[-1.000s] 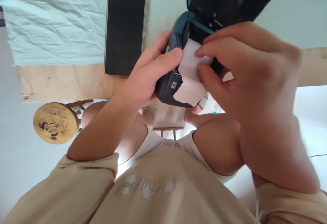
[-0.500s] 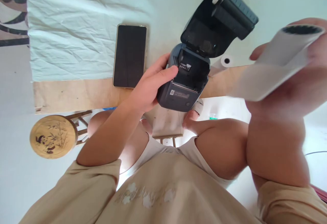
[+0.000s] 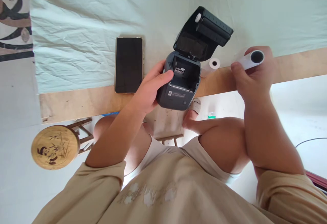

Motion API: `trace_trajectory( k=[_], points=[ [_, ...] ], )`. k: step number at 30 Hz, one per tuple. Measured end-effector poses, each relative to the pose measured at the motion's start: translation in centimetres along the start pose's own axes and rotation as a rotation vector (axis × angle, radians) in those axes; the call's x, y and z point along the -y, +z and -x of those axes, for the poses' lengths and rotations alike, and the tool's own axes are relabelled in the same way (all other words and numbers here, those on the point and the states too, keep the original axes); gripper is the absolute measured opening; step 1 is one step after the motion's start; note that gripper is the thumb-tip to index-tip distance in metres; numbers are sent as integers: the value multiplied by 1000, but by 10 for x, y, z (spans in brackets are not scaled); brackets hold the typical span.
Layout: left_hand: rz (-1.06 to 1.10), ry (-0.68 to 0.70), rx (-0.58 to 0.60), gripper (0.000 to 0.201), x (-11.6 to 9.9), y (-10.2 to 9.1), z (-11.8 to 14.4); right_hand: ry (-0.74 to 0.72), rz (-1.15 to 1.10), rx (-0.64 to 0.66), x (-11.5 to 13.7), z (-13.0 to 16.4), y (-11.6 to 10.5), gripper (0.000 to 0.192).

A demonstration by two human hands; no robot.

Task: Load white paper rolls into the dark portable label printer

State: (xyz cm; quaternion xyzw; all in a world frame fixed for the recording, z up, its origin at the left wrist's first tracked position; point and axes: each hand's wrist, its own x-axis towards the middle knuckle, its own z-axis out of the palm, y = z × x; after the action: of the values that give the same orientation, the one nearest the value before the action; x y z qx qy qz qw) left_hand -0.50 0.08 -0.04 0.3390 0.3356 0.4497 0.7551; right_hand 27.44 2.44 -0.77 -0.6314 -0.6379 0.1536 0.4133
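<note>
My left hand [image 3: 150, 89] grips the left side of a small dark label printer [image 3: 182, 88] held over the table's front edge. Its lid [image 3: 203, 33] stands open and the paper bay is empty. My right hand [image 3: 251, 77] holds a white paper roll [image 3: 251, 60] out to the right of the printer, its hollow core facing me. A second white paper roll [image 3: 212, 65] lies on the table just right of the printer.
A black phone [image 3: 129, 64] lies face up on the pale cloth [image 3: 81, 36] left of the printer. The wooden table edge [image 3: 76, 99] runs across. A round panda-painted stool [image 3: 55, 146] stands at lower left. A small bottle [image 3: 211, 115] is on the floor.
My right hand pulled the paper roll out of the printer and carried it off to the right. The bay now shows empty. My left hand kept its hold on the printer.
</note>
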Motion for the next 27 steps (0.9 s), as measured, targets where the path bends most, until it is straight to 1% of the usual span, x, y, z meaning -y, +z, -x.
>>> trace_trajectory(
  k=[2,5,7,9,10,11,13,14,16,19,22,23,25,27],
  points=[
    [8,-3,-4,33,-1,2,1,-22,102,15,1,-2,1,34],
    [16,-13,-19,33,-4,4,2,2,210,59,-2,-4,3,43],
    [13,-23,-27,32,-6,6,3,-17,233,69,-2,-4,1,58],
    [12,-30,-35,32,-6,7,4,-102,216,28,1,-1,-2,70],
    [12,-29,-38,32,-6,7,4,-162,197,-6,5,2,-3,71],
    [11,-28,-39,31,-6,7,4,-221,176,-36,9,6,-3,68],
    [9,-20,-41,31,-5,7,4,-306,140,-51,18,14,1,55],
    [7,-11,-42,32,-4,7,3,-330,128,-31,23,17,4,52],
    [-3,12,-51,33,-2,7,3,-352,117,43,31,23,14,50],
    [-25,26,-73,36,0,7,3,-343,124,132,37,23,29,49],
    [-45,15,-78,37,0,7,4,-296,150,167,35,18,39,43],
    [-50,11,-74,37,-1,6,4,-282,154,176,34,17,40,44],
    [-58,-1,-63,36,-2,6,4,-221,53,198,33,16,41,55],
    [-60,-4,-48,36,-3,4,4,-151,-121,215,34,16,38,65]
  ],
)
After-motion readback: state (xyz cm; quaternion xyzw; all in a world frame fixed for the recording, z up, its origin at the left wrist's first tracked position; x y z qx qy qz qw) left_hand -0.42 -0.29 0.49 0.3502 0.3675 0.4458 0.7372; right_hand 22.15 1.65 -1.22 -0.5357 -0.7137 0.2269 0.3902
